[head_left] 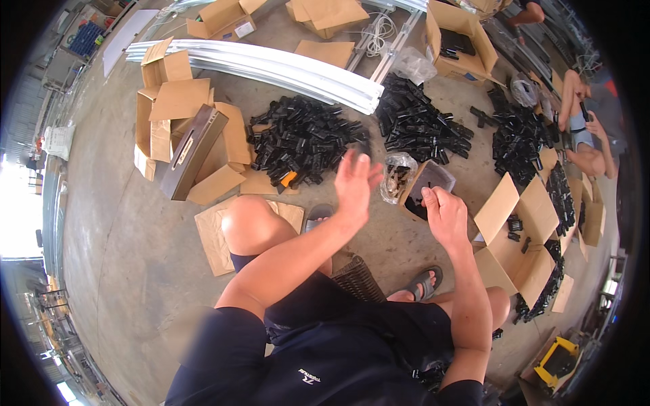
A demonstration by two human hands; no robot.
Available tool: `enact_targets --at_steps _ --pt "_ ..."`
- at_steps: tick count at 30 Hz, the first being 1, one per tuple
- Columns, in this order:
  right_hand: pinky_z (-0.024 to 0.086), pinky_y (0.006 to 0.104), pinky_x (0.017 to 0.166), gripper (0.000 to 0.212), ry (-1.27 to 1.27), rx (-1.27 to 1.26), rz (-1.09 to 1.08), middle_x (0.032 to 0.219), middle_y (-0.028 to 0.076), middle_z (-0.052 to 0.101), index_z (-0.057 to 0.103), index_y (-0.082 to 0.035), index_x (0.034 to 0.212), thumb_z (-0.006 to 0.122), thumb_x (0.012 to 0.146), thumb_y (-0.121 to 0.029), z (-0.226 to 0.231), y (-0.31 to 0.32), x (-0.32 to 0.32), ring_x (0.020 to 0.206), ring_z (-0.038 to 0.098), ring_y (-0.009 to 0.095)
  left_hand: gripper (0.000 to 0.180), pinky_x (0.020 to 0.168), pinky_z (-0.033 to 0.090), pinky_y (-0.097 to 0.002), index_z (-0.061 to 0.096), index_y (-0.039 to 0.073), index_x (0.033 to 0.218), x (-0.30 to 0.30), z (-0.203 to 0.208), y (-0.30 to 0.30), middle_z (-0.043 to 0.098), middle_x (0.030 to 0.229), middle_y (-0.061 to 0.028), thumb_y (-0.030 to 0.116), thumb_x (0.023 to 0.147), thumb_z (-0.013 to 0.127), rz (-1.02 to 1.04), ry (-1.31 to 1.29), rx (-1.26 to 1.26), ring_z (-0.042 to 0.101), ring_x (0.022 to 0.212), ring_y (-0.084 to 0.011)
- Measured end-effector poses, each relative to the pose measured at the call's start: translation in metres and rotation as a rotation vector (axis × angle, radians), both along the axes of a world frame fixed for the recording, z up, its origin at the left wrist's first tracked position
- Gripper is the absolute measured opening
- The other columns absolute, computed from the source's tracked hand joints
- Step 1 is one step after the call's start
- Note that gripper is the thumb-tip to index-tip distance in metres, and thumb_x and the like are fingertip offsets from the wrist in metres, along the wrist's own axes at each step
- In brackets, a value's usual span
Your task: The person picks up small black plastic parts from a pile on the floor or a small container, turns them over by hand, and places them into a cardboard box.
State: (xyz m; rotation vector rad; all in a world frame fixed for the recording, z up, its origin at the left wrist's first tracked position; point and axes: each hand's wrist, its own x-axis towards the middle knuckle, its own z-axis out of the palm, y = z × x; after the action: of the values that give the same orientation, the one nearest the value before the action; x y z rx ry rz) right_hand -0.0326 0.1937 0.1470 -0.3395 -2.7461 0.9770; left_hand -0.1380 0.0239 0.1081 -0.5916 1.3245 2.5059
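Observation:
My left hand (355, 186) is raised at the near right edge of a heap of black plastic parts (298, 139). Its fingers are spread and slightly blurred, and I see nothing gripped in it. A blurred dark shape shows just beyond the fingertips. My right hand (445, 213) is closed, thumb against the curled fingers, over the right side of a small open box (440, 177) with small black pieces inside. A tiny dark tip shows by its thumb; what it holds is too small to name. A clear plastic bag (398, 177) of small brownish pieces stands left of that box.
Another black heap (416, 122) lies beyond the small box. An open carton (518, 247) with a few black parts is at right. Long white metal profiles (264, 64) cross the far floor. Cartons (179, 101) stand at left. Another person (586, 128) sits at far right.

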Motion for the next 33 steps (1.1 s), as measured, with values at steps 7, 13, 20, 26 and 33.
enact_targets --at_steps 7,13,20,26,33 --pt "0.048 0.0401 0.06 0.022 -0.005 -0.024 0.023 0.077 0.016 0.066 0.066 0.0 0.088 0.067 0.098 -0.019 0.045 0.014 0.014 0.066 0.064 0.034 0.051 0.084 0.055 -0.0313 0.056 -0.004 0.136 0.025 -0.03 0.01 0.071 0.118 -0.0081 0.028 0.098 0.068 -0.7 0.124 -0.136 0.067 0.099 -0.0144" --pt "0.047 0.0335 0.059 0.009 0.273 0.096 0.07 0.076 0.013 0.063 0.07 0.0 0.093 0.068 0.085 -0.001 0.189 -0.022 0.046 0.061 0.059 0.026 0.052 0.094 0.053 -0.044 0.061 0.003 0.134 0.063 0.014 0.016 0.069 0.129 -0.0182 0.033 0.094 0.072 -1.491 0.765 -0.646 0.069 0.111 -0.0326" --pt "0.04 0.0409 0.082 0.026 0.247 0.318 0.434 0.09 0.014 0.059 0.054 -0.001 0.107 0.061 0.091 -0.02 0.299 -0.048 0.101 0.095 0.043 0.029 0.059 0.101 0.05 -0.0477 0.057 0.005 0.137 0.076 -0.001 0.027 0.067 0.126 -0.016 0.035 0.09 0.074 -1.928 1.081 -0.885 0.061 0.12 -0.0376" --pt "0.043 0.0369 0.068 0.013 0.388 0.498 0.241 0.082 0.012 0.061 0.058 -0.002 0.092 0.061 0.087 -0.013 0.267 0.007 0.166 0.074 0.051 0.026 0.058 0.102 0.05 -0.046 0.056 0.008 0.138 0.089 -0.014 0.02 0.064 0.132 -0.0126 0.035 0.09 0.074 -1.915 1.207 -1.018 0.06 0.124 -0.0337" --pt "0.05 0.0261 0.068 0.022 0.123 -0.017 -0.611 0.087 0.001 0.07 0.072 -0.002 0.114 0.061 0.102 -0.018 0.136 0.221 0.186 0.075 0.06 0.008 0.06 0.103 0.048 -0.0466 0.055 0.007 0.142 0.092 -0.012 0.03 0.062 0.137 -0.0134 0.032 0.09 0.073 -1.973 1.256 -1.075 0.059 0.124 -0.0359"
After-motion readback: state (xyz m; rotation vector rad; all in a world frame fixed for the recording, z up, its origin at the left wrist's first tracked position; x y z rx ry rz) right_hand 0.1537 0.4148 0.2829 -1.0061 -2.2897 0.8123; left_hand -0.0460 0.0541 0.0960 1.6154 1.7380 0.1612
